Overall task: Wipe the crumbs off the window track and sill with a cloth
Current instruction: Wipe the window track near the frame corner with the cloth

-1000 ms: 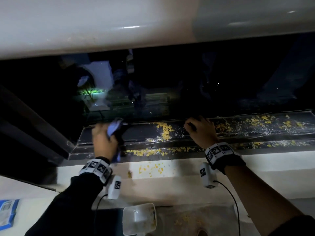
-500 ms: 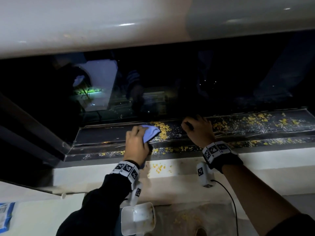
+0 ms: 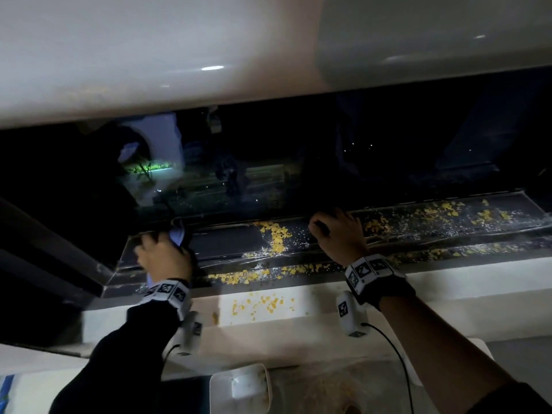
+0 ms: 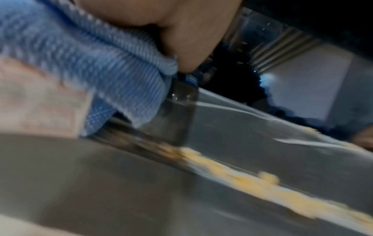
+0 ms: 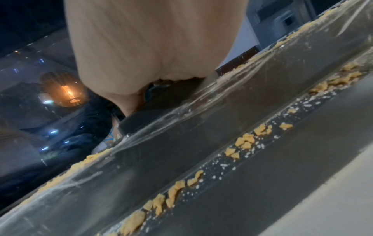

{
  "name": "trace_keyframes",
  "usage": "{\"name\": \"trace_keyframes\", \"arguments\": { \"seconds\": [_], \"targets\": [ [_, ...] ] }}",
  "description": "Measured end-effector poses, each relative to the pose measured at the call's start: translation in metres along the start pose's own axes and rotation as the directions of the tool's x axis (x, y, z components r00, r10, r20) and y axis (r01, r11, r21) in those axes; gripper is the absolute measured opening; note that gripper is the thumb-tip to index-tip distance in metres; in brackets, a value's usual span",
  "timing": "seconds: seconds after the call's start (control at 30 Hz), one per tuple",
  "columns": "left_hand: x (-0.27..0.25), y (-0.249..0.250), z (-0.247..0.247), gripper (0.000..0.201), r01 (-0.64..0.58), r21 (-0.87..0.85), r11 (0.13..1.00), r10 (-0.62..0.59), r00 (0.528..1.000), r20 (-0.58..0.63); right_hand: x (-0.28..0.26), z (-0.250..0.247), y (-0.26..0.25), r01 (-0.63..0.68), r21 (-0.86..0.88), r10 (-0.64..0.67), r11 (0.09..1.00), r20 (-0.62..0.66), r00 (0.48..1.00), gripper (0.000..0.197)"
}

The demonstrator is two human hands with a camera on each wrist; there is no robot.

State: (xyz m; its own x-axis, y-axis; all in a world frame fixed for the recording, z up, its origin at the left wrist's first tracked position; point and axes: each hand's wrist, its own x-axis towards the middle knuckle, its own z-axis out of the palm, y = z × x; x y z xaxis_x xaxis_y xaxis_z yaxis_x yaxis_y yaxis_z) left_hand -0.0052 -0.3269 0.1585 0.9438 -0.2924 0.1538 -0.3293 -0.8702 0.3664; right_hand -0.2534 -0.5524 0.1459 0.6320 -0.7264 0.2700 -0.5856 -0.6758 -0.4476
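Far left: a blue-and-white packet [image 3: 5, 389] lies at the picture's edge; its print is too small for me to read.
My left hand [image 3: 162, 258]: it sits at the left end of the window track [image 3: 227, 243], my fingers curled round the cloth [image 3: 178, 236].
Cloth: blue, ribbed weave in the left wrist view [image 4: 96, 63]; it is bunched in my grip, one end poking up past my knuckles toward the glass, the other hanging out below my wrist, so its long axis runs across the track.
Left wristband [image 3: 168, 291]: white with black square marker patterns, no readable words.
Window track: dark, its long axis running left to right and rising slightly to the right; bare just right of my left hand.
Crumbs [image 3: 276, 234]: yellow flakes, in a clump between my two hands, in a line along the near channel [image 3: 254, 276], and scattered thickly on the far right [image 3: 442, 210].
Sill [image 3: 478, 282]: pale ledge just below the track, with a small patch of crumbs [image 3: 260, 304] between my wrists.
White scoop [image 3: 240, 389]: below the sill, with a few crumbs inside.
My right hand [image 3: 340, 234]: resting on the track's far rail, fingers curled over its edge.
Right wristband [image 3: 369, 273]: same black-and-white marker squares, no legible writing.
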Motion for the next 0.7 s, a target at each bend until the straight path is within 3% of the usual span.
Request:
{"name": "trace_keyframes", "arguments": {
  "seconds": [0.07,0.17,0.27,0.37,0.43,0.5,0.57,0.7],
  "targets": [
    [-0.017,0.024,0.006,0.042,-0.048,-0.015,0.999,0.048,0.998,0.026,0.001,0.001,0.0,0.0,0.004,0.0,1.0,0.001,1.0,0.01],
    [-0.05,0.059,0.022,0.044,-0.266,-0.015,0.964,0.267,0.96,0.083,0.0,0.0,0.0,0.002,0.003,-0.002,1.0,-0.002,1.0,0.01],
    [-0.076,0.082,0.03,0.048,-0.444,-0.16,0.881,0.464,0.878,0.119,0.0,-0.002,0.0,0.02,0.015,-0.02,1.0,-0.003,1.0,0.02],
    [-0.075,0.088,0.013,0.047,-0.554,-0.391,0.735,0.628,0.773,0.087,0.001,-0.007,0.0,0.019,0.024,-0.019,1.0,0.013,1.0,0.019],
    [-0.061,0.077,0.002,0.046,-0.528,-0.448,0.722,0.603,0.797,0.034,0.0,-0.009,0.0,0.021,0.033,-0.022,0.999,0.031,0.999,0.014],
    [-0.04,0.062,-0.004,0.043,-0.406,-0.389,0.827,0.446,0.895,0.015,-0.001,-0.009,0.0,0.019,0.035,-0.02,0.999,0.041,0.999,0.01],
    [-0.025,0.052,-0.004,0.04,-0.293,-0.307,0.905,0.315,0.949,0.024,0.0,-0.009,0.001,0.016,0.029,-0.018,0.999,0.049,0.999,0.007],
    [-0.027,0.066,0.008,0.038,-0.336,-0.292,0.895,0.352,0.936,0.0,0.002,-0.007,0.003,0.02,0.022,-0.021,1.0,0.067,0.998,0.008]
  ]
}}
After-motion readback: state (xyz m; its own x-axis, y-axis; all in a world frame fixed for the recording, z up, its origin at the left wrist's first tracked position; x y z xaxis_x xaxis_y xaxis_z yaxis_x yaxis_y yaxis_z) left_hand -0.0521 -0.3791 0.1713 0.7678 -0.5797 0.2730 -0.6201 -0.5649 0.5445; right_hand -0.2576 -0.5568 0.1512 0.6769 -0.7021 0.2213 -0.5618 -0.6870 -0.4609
